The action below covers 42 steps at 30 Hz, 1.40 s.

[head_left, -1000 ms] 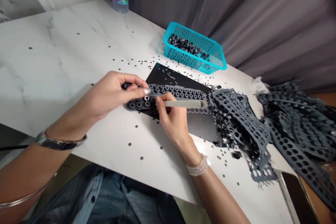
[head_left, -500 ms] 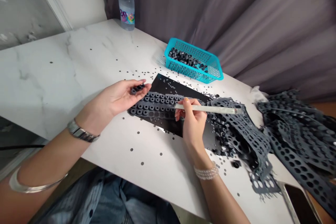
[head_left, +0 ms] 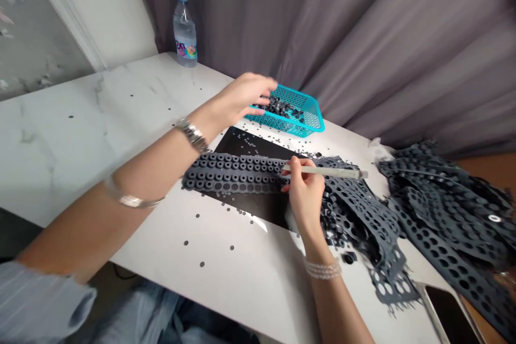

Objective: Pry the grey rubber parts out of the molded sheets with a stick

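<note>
My left hand (head_left: pixel 252 95) is over the left end of the turquoise basket (head_left: pixel 316 114), fingers apart and slightly blurred, with nothing seen in them. Small black rubber rings (head_left: pixel 279 107) lie heaped inside that basket. In my right hand (head_left: pixel 304 185) is a pale pen-like stick (head_left: pixel 334 172), pinched between thumb and fingers and pointing left. Below its tip lies a black rubber sheet (head_left: pixel 237 174) with rows of rings still set in it and a front row of round recesses. Under the sheet is a dark, flat board (head_left: pixel 258 209).
Punched-out rubber strips (head_left: pixel 358 199) and loose rings pile up right of my right hand. More strips (head_left: pixel 447 193) sit at the far right, near a phone (head_left: pixel 447 306). A water bottle (head_left: pixel 185 35) stands at the back left. Small black discs dot the white table (head_left: pixel 141 236).
My left hand has moved from the sheet's left end up and right to the basket; the black rings it held no longer show in it. My right hand still holds the stick near the sheet.
</note>
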Available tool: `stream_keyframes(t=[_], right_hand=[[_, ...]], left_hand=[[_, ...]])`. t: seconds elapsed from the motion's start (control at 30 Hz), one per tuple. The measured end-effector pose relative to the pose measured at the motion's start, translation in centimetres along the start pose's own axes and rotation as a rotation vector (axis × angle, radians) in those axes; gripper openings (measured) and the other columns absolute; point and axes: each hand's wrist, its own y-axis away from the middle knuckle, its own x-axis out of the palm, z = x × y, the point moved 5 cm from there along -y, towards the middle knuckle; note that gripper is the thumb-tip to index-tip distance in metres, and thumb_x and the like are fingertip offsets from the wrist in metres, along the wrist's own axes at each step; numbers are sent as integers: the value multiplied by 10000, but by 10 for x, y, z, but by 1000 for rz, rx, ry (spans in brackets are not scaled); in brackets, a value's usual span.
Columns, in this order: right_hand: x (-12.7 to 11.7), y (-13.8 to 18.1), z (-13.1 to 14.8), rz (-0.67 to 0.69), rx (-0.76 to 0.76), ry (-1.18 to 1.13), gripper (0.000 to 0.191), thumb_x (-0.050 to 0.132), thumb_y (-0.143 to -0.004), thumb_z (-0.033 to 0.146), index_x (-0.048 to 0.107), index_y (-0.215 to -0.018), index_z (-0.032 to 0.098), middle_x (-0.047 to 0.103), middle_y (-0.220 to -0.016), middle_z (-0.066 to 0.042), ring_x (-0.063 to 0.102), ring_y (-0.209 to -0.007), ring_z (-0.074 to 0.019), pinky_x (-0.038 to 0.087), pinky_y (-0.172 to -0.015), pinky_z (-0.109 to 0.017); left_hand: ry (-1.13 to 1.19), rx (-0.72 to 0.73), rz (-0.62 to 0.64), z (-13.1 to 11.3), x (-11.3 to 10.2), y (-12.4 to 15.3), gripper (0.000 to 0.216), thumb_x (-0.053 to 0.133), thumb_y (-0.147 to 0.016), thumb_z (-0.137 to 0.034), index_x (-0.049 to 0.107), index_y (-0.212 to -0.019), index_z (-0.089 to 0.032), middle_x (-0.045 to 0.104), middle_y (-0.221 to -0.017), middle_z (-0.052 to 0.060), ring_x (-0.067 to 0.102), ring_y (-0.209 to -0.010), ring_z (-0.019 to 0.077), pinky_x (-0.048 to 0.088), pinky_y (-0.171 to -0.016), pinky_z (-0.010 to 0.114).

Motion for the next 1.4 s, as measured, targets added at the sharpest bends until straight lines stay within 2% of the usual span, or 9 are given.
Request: stream_keyframes(t=[0.1, 0.2, 0.3, 0.47, 0.7, 0.77, 0.87, 1.03, 1.4], right_hand=[[-8, -10, -11, 10, 30, 54, 354, 522, -865, 528, 588, -797, 188, 601, -629, -12, 605, -586, -163, 476, -459, -240], [-6, -12, -17, 29, 30, 102, 368, 508, -862, 545, 589, -783, 194, 602, -621, -13, 615, -593, -183, 498, -518, -280], [-5, -11, -17, 12, -4, 134, 401, 492, -858, 570, 599, -797, 189, 633, -635, -31, 612, -582, -192, 493, -574, -306], [-9, -15, -18, -37, -43, 203, 404, 476, -866, 559, 609, -804, 182, 667, -635, -45, 618, -590, -205, 449, -639, -314], [-17, -11, -1, -177, -177, 207, 311, 512, -897, 474, 601, -813, 187, 638, -674, -12, 565, -614, -159, 403, -646, -274], [-8, -4, 7, -121, -166, 96, 279, 535, -897, 460, 601, -849, 193, 615, -669, 7, 547, -588, -138, 400, -592, -252], [20, 9, 12, 92, -63, -91, 286, 546, -893, 477, 603, -878, 197, 615, -672, 14, 522, -524, -116, 399, -497, -232], [62, 25, 14, 338, 6, -143, 306, 547, -895, 481, 609, -818, 192, 609, -667, 12, 533, -512, -102, 427, -496, -225], [78, 32, 17, 415, -153, 32, 286, 497, -938, 416, 598, -775, 204, 601, -683, 2, 557, -587, -123, 431, -559, -237]], left_hand=[[-331, -21, 388, 24, 1, 30, 322, 593, -741, -293, 709, -1012, -166, 715, -982, 75, 637, -906, 209, 463, -785, 305], [-654, -83, 532, 57, 0, 43, 415, 643, -673, -304, 704, -1059, -163, 720, -975, 89, 633, -829, 210, 445, -735, 304], [-701, -112, 503, 76, 7, 43, 412, 669, -630, -277, 716, -1025, -169, 720, -894, 73, 619, -750, 191, 426, -675, 289], [-636, -63, 435, 75, 27, 32, 152, 630, -648, -180, 718, -770, -156, 682, -728, 39, 584, -681, 154, 412, -664, 269], [-567, 128, 258, 58, 22, 34, 257, 561, -727, -185, 678, -955, -162, 672, -902, 76, 591, -824, 182, 410, -710, 285], [-511, 210, 333, 53, 13, 50, 191, 538, -756, -200, 692, -868, -182, 674, -825, 56, 593, -760, 169, 408, -693, 285], [-483, 260, 497, 55, 1, 78, 173, 544, -788, -233, 709, -839, -235, 686, -858, 28, 601, -780, 162, 405, -720, 280], [-558, 232, 496, 72, -8, 103, 186, 559, -813, -268, 698, -936, -260, 666, -940, 22, 587, -915, 184, 387, -717, 272], [-551, 233, 449, 79, -1, 102, 167, 545, -821, -236, 688, -908, -243, 652, -924, 36, 581, -804, 177, 373, -662, 294]])
